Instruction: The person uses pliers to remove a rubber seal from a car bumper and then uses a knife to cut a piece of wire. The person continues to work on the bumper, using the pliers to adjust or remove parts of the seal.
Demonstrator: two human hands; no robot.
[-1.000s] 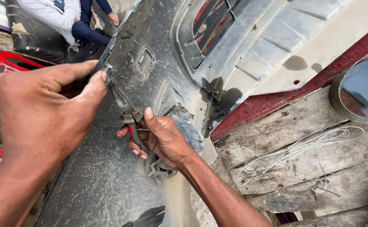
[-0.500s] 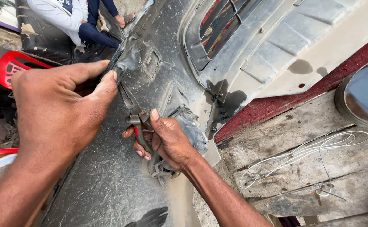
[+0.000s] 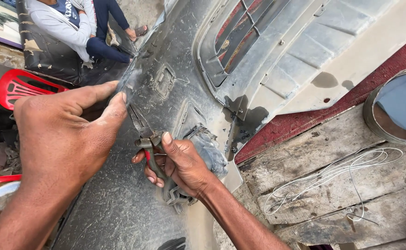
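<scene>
A person is working on the inner face of a grey plastic car bumper (image 3: 119, 208) that is lying across a rough wooden bench (image 3: 333, 139), the left hand (image 3: 66, 139) pinching the bumper's upper edge between thumb and forefinger while the right hand (image 3: 180, 164) is wrapping its fingers tight around a pair of red-handled pliers (image 3: 149, 148). The pliers' nose is pressing against the bumper just below the pinching thumb, at what looks like a crack line running down from the edge. Compared with a second ago, the view is sitting slightly lower and to the right, both hands are keeping their grip, and the pliers are staying at the same spot, which suggests the work at this point on the bumper is ongoing rather than finished. To the right of the bumper a loose coil of thin white wire (image 3: 337, 176) is lying on the bench, and a round metal pan (image 3: 395, 109) is sitting beyond it. Above the bumper's far end another person (image 3: 78, 23) is sitting, with red plastic chairs (image 3: 24, 85) on the left.
</scene>
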